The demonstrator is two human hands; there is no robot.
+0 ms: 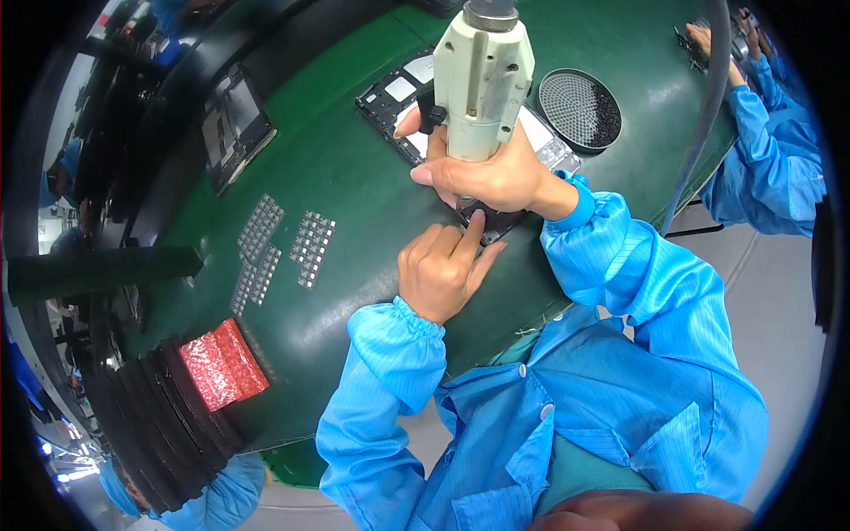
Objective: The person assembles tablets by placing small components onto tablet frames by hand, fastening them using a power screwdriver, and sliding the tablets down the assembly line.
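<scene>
Head view: right hand [496, 173] is wrapped tight round the grip of a pale electric screwdriver [481, 80], fingers closed on its lower barrel, thumb side toward the person. Tool stands roughly upright w/ its tip hidden behind the hand, so can't tell if the bit is seated on a screw. Left hand [443, 270] sits just below and beside the right, fingers loosely curled, index and middle stretched fwd and pressing on the near edge of the dark open device [398, 93] lying flat on the green bench mat [336, 177]. It holds nothing; it only pins the device down.

Device lies under both hands: its far end w/ white patches shows past the screwdriver, the near corner peeks out between the two hands, touching the left fingertips.

Progress, as a judgement: fastening looks underway, not finished. The tool is over the near half of the device, but which screws are in can't be told from here. The round black screw tray [580, 109] to the right looks well stocked. Rows of small grey parts [279, 243] lie untouched well to the left, and a red bag [223, 365] on a stack of black trays [150, 416] sits farther left. A co-worker's blue sleeve [761, 133] is at the far right.
</scene>
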